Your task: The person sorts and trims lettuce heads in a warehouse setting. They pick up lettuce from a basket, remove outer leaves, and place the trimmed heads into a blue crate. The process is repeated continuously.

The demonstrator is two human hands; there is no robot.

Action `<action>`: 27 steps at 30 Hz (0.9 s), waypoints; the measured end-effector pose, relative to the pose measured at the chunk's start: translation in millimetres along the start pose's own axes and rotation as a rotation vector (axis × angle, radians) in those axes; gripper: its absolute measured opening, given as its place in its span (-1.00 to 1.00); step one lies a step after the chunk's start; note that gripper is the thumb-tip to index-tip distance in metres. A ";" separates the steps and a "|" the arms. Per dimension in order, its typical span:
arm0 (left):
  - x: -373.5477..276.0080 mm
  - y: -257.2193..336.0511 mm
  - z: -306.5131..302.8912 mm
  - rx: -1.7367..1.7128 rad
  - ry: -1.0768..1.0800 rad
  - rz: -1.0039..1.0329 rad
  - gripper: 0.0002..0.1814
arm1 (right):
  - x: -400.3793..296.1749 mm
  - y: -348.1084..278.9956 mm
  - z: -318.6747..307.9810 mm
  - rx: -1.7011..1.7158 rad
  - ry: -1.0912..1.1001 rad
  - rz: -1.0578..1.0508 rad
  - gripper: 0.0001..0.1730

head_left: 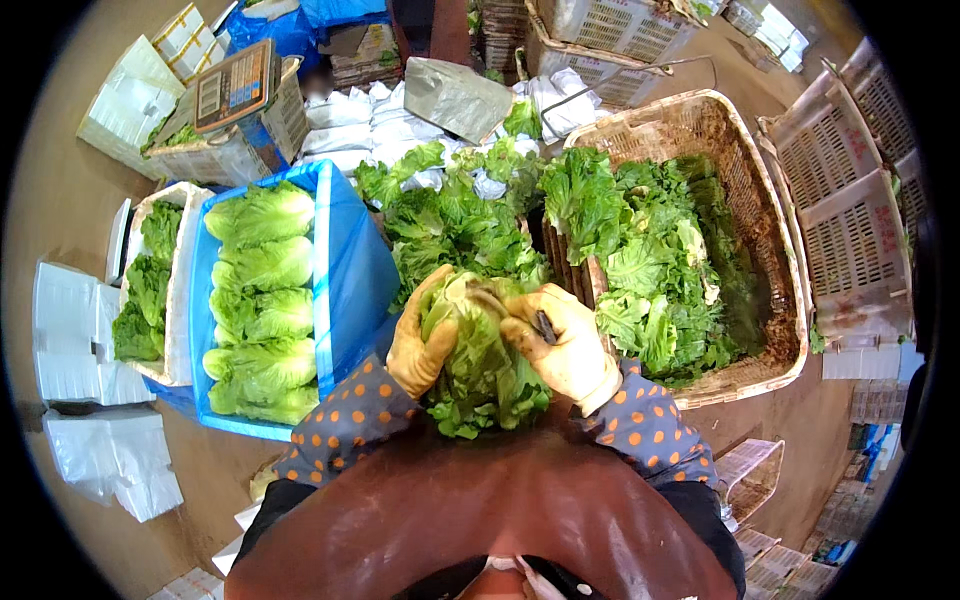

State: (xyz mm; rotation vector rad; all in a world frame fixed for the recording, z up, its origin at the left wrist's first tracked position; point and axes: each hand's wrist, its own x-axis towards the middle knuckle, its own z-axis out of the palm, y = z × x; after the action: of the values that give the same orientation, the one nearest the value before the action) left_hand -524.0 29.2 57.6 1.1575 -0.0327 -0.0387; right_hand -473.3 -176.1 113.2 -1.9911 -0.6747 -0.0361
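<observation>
A leafy green head of cabbage or lettuce (pixel 476 352) is held against the brown apron, its stem end up. My left hand (pixel 422 334), in a pale yellow glove, grips its left side. In my gloved right hand (pixel 559 341) is a small knife (pixel 544 327) with a dark handle; what seems to be its blade lies at the stem end. Loose green leaves (pixel 450 229) are heaped just beyond my hands. To the left, several trimmed heads (pixel 266 315) lie in a row in a blue-lined crate (pixel 322 247).
At right stands a large dirty plastic basket (pixel 776 202) of leaves. A narrow white crate (pixel 180 277) with greens is beyond the blue one. A digital scale (pixel 234 86) stands at back left, near white wrapped bundles (pixel 337 127). Stacked crates (pixel 840 202) line the right; foam boxes (pixel 71 330) sit far left.
</observation>
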 end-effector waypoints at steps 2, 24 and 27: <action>-2.9 3.6 -4.0 0.155 -0.037 0.063 -0.02 | -0.2 3.6 -14.6 -0.002 0.056 -0.046 -0.89; 2.2 -2.5 -20.3 0.173 -0.212 -0.339 -0.29 | -23.3 29.1 -14.1 0.499 -0.349 0.450 -0.67; 4.2 7.2 -34.4 0.490 -0.049 -0.084 0.09 | -45.2 48.6 -2.5 0.626 -0.330 0.424 -0.71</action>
State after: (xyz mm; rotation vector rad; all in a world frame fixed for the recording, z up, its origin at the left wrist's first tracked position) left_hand -518.1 63.4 50.4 1.6478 -0.0381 -0.1388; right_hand -487.8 -215.3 61.6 -1.4963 -0.3836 0.6894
